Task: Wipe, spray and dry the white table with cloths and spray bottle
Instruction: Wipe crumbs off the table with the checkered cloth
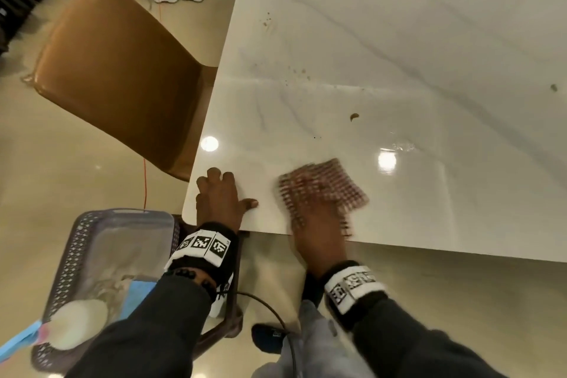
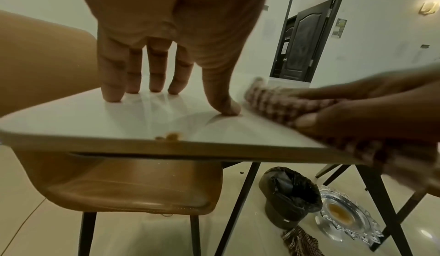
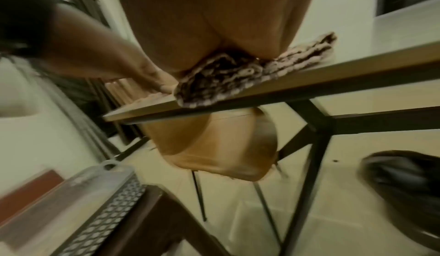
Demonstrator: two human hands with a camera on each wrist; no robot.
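— Where is the checked cloth (image 1: 325,184)?

— On the white table (image 1: 399,40), right at the near edge, a bit of it hanging over. The right hand (image 1: 319,224) has its grip closed on it. The left hand (image 1: 219,199) lies on the corner, its grip spread, holding nothing.

— What could go wrong?

— I think a fast swipe could push the brown crumbs (image 1: 354,116) onto the floor, or smear them.

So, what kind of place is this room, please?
Probably a dining corner in a home or small office: a white marble-look table with a brown chair beside it, a dark panelled door, and a lined bin on the glossy floor.
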